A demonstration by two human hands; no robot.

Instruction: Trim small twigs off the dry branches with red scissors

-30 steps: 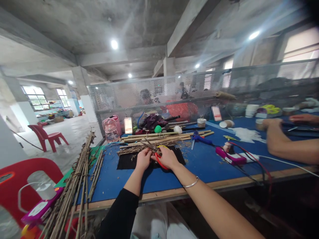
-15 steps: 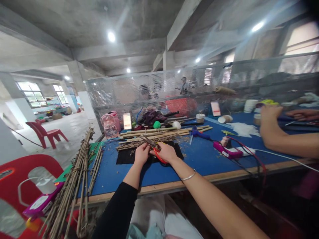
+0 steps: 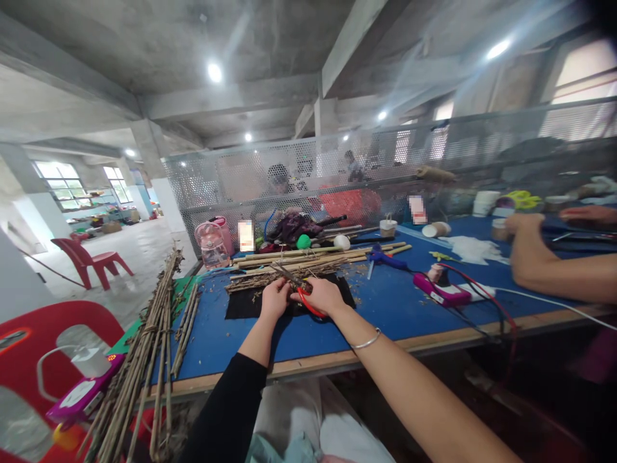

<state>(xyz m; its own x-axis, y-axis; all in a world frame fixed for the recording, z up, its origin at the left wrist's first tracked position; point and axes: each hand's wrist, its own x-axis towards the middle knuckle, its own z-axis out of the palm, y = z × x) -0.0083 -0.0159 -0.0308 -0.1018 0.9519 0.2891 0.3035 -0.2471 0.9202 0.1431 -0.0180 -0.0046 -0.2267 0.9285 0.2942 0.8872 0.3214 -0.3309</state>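
One head-worn camera looks forward and down across the blue table.

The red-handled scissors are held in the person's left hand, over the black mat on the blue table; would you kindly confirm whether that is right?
Not quite: the head view shows the red-handled scissors held in the right hand, not the left hand, over the black mat on the blue table.
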